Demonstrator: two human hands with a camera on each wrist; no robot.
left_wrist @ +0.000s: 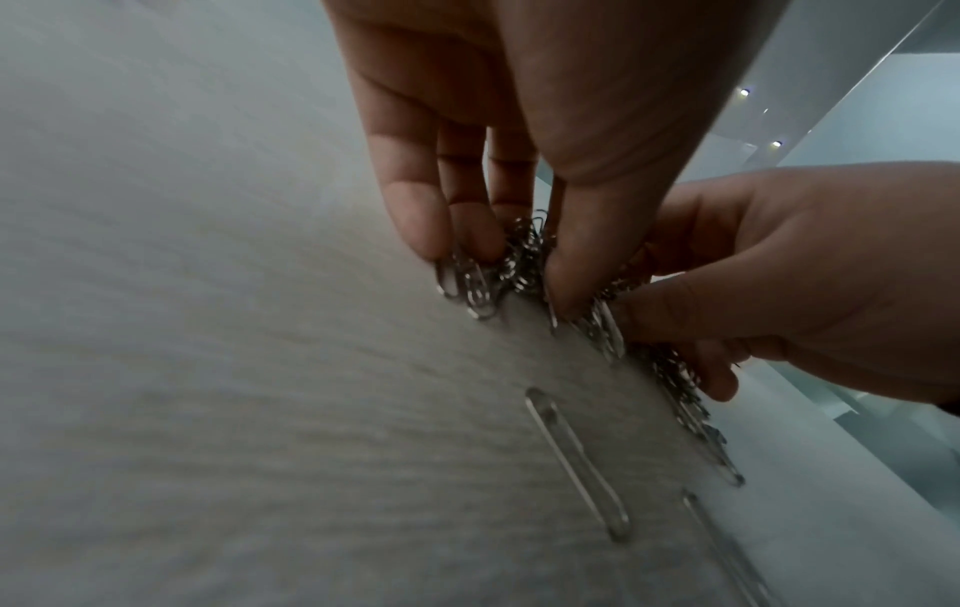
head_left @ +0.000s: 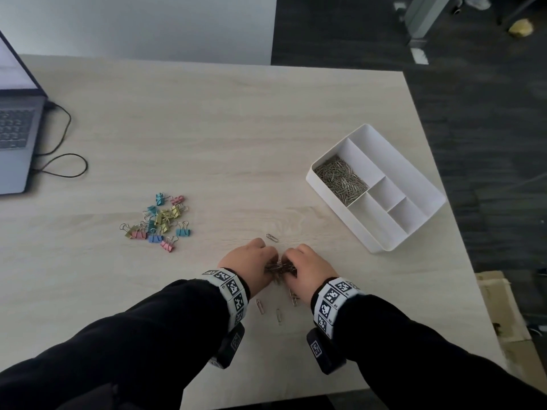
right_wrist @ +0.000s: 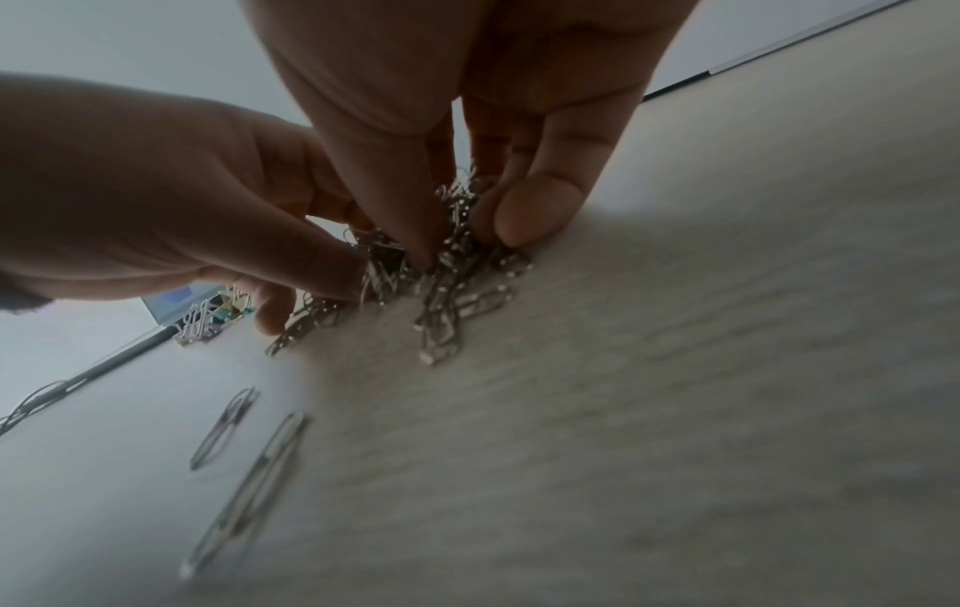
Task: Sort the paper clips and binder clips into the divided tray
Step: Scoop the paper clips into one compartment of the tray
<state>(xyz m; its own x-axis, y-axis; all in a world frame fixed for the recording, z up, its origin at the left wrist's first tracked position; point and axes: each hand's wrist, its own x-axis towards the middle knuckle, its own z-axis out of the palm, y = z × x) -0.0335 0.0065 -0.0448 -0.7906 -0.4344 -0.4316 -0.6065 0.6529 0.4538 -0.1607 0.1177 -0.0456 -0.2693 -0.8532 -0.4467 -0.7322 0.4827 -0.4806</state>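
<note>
A heap of silver paper clips [head_left: 279,267] lies on the table near its front edge. My left hand [head_left: 251,258] and my right hand [head_left: 305,263] meet over it, and both curl their fingers and thumbs around the clips [left_wrist: 519,254] [right_wrist: 452,254]. A few loose paper clips [head_left: 260,306] lie just in front of and behind the hands. Several coloured binder clips [head_left: 159,221] lie in a cluster to the left. The white divided tray [head_left: 426,214] stands to the right, and one of its compartments holds many paper clips [head_left: 340,179].
An open laptop [head_left: 17,137] with a black cable [head_left: 65,161] sits at the table's left edge. The table's right edge runs just past the tray. Bare tabletop lies between the binder clips and the tray.
</note>
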